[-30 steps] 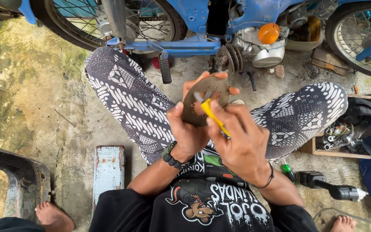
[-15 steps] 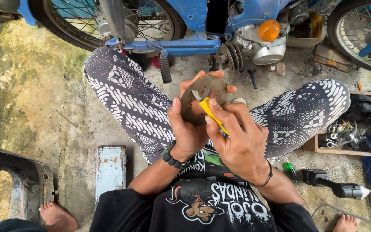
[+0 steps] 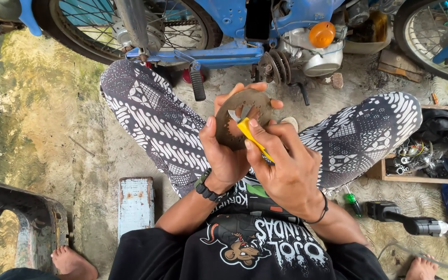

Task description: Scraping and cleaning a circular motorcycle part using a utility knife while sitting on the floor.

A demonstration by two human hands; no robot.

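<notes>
My left hand (image 3: 227,150) grips a round, rusty-brown toothed metal disc (image 3: 240,120) and holds it up in front of my chest. My right hand (image 3: 286,166) is closed around a yellow utility knife (image 3: 252,137). The knife's blade tip rests against the face of the disc. I sit on the ground with patterned black-and-white trousers (image 3: 151,119), knees spread to either side of my hands.
A blue motorbike (image 3: 224,31) stands just ahead, its engine and orange cap (image 3: 321,34) beyond the disc. A small blue metal block (image 3: 136,205) lies at left. A black power tool (image 3: 405,222) and a green-handled screwdriver (image 3: 352,202) lie at right, near a wooden box of parts (image 3: 416,161).
The disc has turned in my left hand so its flat face now shows more fully. The knife blade has shifted slightly across it.
</notes>
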